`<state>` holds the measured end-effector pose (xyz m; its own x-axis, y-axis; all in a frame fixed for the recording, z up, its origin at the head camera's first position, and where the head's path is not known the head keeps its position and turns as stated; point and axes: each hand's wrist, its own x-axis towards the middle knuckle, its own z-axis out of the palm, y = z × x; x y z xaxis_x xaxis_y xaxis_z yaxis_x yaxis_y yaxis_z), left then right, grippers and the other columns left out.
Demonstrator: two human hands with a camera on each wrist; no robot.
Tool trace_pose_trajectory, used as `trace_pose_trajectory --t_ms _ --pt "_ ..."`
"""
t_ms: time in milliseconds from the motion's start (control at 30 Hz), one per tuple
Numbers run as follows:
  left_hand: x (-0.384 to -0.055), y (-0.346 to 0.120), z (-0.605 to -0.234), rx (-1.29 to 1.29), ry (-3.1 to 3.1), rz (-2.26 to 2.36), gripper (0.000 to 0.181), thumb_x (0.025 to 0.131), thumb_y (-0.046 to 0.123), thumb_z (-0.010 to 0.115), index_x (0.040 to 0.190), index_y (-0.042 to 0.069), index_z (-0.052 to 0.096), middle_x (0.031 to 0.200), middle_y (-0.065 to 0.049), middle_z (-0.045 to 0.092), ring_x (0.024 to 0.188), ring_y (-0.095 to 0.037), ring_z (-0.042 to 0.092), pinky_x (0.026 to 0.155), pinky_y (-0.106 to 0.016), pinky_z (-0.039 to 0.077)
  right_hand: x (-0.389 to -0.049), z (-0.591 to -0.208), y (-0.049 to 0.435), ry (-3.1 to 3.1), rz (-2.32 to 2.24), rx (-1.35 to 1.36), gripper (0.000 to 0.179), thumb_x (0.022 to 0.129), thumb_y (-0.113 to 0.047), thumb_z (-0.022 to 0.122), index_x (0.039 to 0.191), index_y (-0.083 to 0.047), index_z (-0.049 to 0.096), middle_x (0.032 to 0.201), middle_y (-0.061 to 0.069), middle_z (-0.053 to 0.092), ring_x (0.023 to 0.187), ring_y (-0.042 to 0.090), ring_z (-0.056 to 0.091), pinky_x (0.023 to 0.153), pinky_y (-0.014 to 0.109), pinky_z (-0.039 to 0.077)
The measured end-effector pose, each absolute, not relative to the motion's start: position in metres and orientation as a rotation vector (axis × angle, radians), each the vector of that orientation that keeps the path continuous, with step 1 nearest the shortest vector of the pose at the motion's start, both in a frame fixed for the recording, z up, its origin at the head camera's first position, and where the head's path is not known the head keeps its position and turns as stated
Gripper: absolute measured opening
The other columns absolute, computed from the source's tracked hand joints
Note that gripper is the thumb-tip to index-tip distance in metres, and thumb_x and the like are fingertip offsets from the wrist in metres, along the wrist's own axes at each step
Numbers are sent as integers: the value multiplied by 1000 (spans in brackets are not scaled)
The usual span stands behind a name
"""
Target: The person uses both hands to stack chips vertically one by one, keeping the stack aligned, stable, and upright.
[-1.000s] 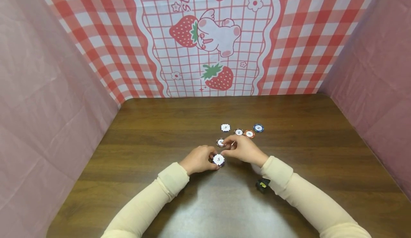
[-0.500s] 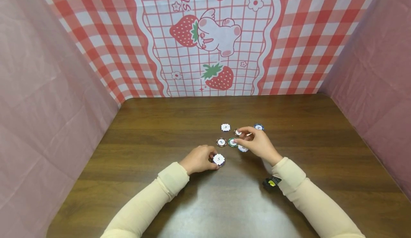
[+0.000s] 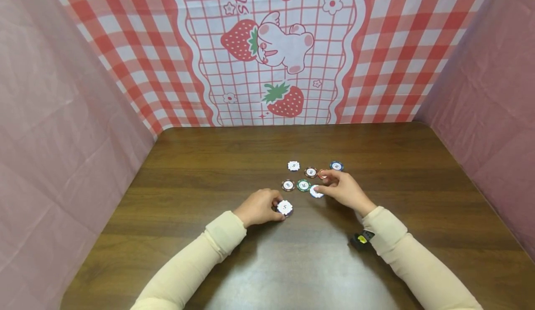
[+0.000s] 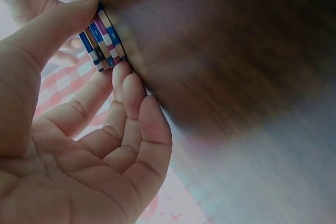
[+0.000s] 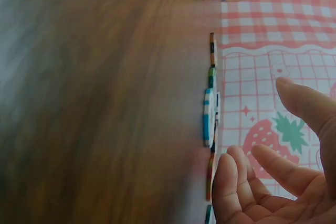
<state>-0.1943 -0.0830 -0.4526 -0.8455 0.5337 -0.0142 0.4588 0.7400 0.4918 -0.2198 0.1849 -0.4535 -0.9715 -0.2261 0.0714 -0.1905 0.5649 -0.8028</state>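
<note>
Left hand [image 3: 260, 207]'s grip has a chip stack [image 3: 285, 207] pinched on the tabletop [image 3: 188, 184], right hand [image 3: 347, 190]'s is loose, hovering by the blue-and-white chip [image 3: 315, 192] and the orange chip [image 3: 321, 175] beyond it.

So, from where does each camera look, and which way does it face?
Head: worn on the head, facing forward and down at the table, chip stack and loose chips; left hand, right hand and sleeves show.
Left wrist: on that wrist, facing past the palm to the stack's edge; the left hand looms large, the right hand sits upper left.
Right wrist: on that wrist, looking low across the table at chips edge-on; the right hand shows, the left partly at top.
Shared: both wrist views include the stack and patterned cloth.
</note>
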Motion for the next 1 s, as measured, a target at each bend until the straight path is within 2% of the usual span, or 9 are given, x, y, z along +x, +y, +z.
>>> trace_pose_trajectory --t_ms 267,667,1000 --pt "-195 -83 -452 804 2789 720 35 71 25 84 99 9 69 88 0 69 81 -11 61 75 -26 48 -221 -455 192 2791 -1248 -361 46 79 -21 80 113 5 65 96 18 67 77 15 59 69 27 46" --pt "-194 -82 -452 814 2795 715 36 70 25 85 99 9 69 86 0 69 79 -10 60 74 -25 47 -225 -458 193 2776 -1163 -411 46 77 -21 81 114 3 67 92 12 68 83 16 58 72 26 44" --pt "-194 -82 -452 821 2788 738 33 70 23 85 96 10 69 84 -1 69 78 -12 61 72 -26 47 -227 -459 188 2814 -1049 -438 44 73 -21 84 108 -1 69 87 7 62 79 16 53 73 30 42"
